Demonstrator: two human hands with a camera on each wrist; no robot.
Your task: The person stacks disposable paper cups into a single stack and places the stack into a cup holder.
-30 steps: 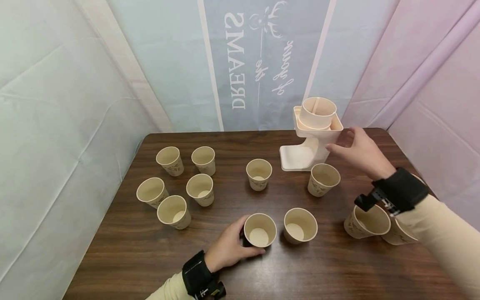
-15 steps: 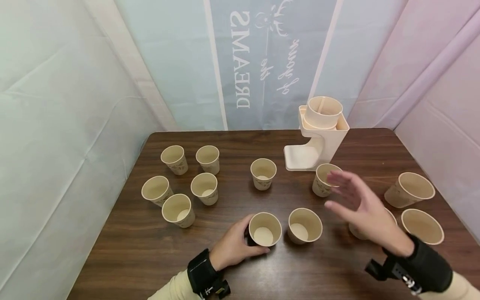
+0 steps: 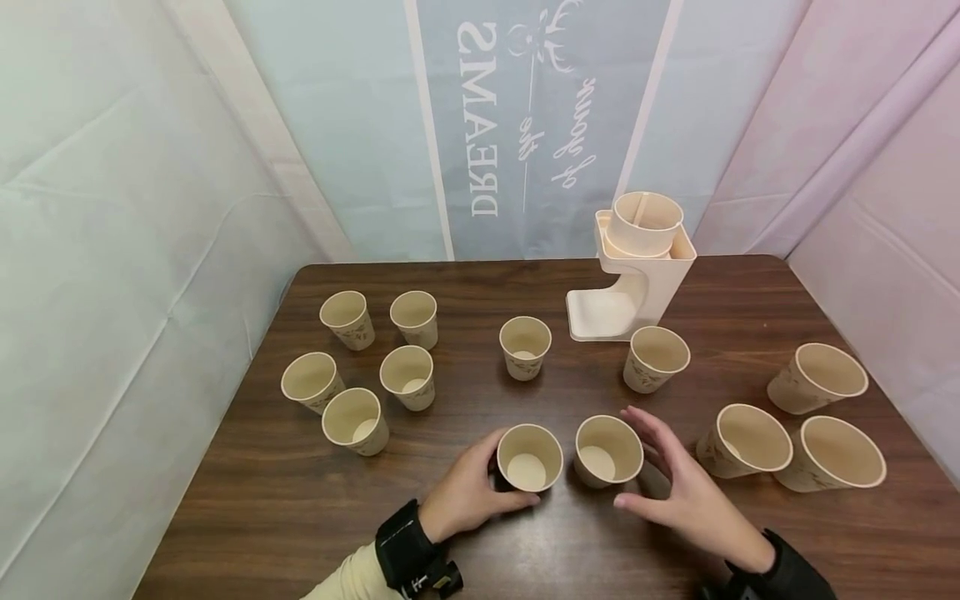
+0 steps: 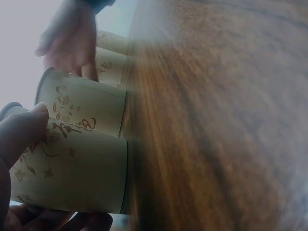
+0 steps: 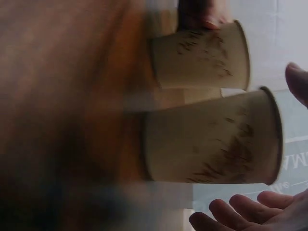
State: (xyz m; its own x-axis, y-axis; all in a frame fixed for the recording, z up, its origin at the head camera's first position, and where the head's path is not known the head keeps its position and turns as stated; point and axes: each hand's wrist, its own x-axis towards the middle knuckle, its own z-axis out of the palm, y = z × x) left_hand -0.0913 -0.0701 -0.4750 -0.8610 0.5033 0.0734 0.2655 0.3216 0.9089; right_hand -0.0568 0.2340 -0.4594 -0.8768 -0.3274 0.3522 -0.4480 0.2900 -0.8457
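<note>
- The left hand [image 3: 468, 493] grips the left cup [image 3: 529, 460], thumb on one side, fingers on the other; the cup stands upright on the tabletop [image 3: 390, 533]. Too hard a squeeze could dent its thin-looking wall.
- The right hand [image 3: 684, 498] is spread around the right cup [image 3: 608, 454], also upright; the right wrist view shows the thumb and fingers apart from it. If one side lands first, the cup could tip or slide.
- The two cups stand just beside each other, rims slightly apart, so a sideways push might knock them together.
- Both look light, so even a small bump may shift them.
- Three cups [image 3: 752, 442] stand beyond the right hand; an outward swing could topple the nearest.
</note>
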